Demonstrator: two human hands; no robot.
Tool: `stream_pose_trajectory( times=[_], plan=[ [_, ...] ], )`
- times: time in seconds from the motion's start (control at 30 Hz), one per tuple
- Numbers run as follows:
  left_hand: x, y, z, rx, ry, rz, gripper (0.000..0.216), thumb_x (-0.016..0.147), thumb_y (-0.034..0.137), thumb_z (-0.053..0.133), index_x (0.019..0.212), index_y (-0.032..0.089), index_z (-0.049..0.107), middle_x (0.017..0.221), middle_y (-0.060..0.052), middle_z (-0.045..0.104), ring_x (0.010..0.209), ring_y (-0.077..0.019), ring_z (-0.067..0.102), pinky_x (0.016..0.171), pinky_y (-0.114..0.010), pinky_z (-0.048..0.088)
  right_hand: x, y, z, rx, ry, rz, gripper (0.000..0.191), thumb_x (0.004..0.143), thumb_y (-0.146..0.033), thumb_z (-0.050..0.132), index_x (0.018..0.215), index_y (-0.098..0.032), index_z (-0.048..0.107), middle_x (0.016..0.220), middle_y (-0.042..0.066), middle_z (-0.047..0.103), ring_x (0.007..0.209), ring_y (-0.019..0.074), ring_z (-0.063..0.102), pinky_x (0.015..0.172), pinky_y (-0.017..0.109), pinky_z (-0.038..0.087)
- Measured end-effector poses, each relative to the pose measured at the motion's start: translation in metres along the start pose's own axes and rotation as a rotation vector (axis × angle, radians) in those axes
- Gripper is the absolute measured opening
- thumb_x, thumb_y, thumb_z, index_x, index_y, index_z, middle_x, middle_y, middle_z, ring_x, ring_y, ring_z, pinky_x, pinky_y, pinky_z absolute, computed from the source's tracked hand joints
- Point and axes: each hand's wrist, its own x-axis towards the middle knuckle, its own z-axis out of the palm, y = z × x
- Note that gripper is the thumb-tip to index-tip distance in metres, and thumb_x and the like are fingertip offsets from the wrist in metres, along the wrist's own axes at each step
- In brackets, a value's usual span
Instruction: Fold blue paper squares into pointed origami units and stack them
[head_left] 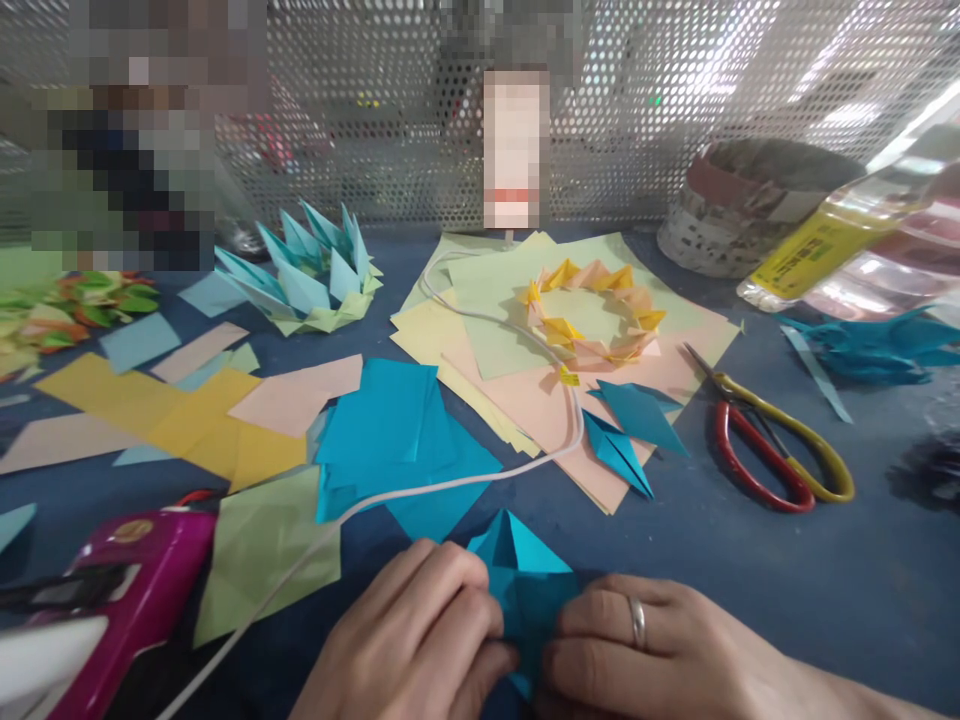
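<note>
A partly folded blue paper [525, 585] lies at the front of the table, its peak pointing away from me. On its left side, my left hand [420, 630] grips it with bent fingers. My right hand [637, 640], wearing a ring, presses and pinches its right side; the thumbs and lower edge are partly hidden. Just beyond lies a stack of blue paper squares [382, 420], crossed by a white cord [442, 486]. Two folded blue pieces [619, 455] rest on the pink sheets to the right.
Scissors [765, 440] lie at right, near a bottle [832, 235] and a round container [742, 200]. A magenta glue gun [142, 570] is at front left. A paper ring [592, 310] and a spiky blue paper form [315, 270] stand farther back. Coloured paper strips [180, 410] spread leftward.
</note>
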Motion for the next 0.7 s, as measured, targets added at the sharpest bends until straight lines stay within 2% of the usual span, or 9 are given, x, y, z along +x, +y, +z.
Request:
stream_pose_trajectory(
  times=[0.13, 0.27, 0.43, 0.7],
  plan=[
    [-0.0002, 0.0000, 0.0009, 0.019, 0.011, 0.018, 0.015, 0.092, 0.012, 0.052, 0.082, 0.022, 0.055, 0.076, 0.001, 0.056, 0.073, -0.0153, 0.058, 0.066, -0.026, 0.049, -0.0005, 0.0010, 0.0020, -0.023, 0.133, -0.067, 0.040, 0.104, -0.011, 0.031, 0.082, -0.018, 0.064, 0.070, -0.001, 0.056, 0.067, 0.0114, 0.055, 0.061, 0.024, 0.045],
    [-0.0008, 0.0009, 0.0021, 0.042, 0.023, 0.017, 0.016, 0.091, 0.010, 0.051, 0.080, 0.022, 0.054, 0.075, 0.000, 0.056, 0.072, -0.0159, 0.058, 0.065, -0.027, 0.049, -0.0034, 0.0028, 0.0017, -0.014, 0.035, -0.074, 0.037, 0.106, -0.015, 0.034, 0.086, -0.016, 0.065, 0.073, 0.000, 0.057, 0.070, 0.0116, 0.055, 0.063, 0.024, 0.044],
    [-0.0006, 0.0013, 0.0037, 0.066, 0.025, 0.033, 0.017, 0.090, 0.008, 0.051, 0.079, 0.021, 0.054, 0.074, 0.000, 0.055, 0.071, -0.0159, 0.058, 0.064, -0.027, 0.049, -0.0054, 0.0041, 0.0022, -0.046, 0.018, -0.093, 0.040, 0.107, -0.015, 0.031, 0.087, -0.016, 0.065, 0.075, 0.000, 0.058, 0.072, 0.0120, 0.055, 0.064, 0.026, 0.043],
    [-0.0017, 0.0004, 0.0055, 0.077, 0.036, 0.036, 0.017, 0.090, 0.009, 0.051, 0.079, 0.021, 0.055, 0.075, 0.000, 0.056, 0.073, -0.0155, 0.059, 0.067, -0.027, 0.049, -0.0069, 0.0000, -0.0027, 0.027, 0.036, -0.047, 0.033, 0.105, -0.016, 0.036, 0.086, -0.015, 0.064, 0.075, 0.001, 0.061, 0.072, 0.0114, 0.058, 0.066, 0.025, 0.046]
  ],
)
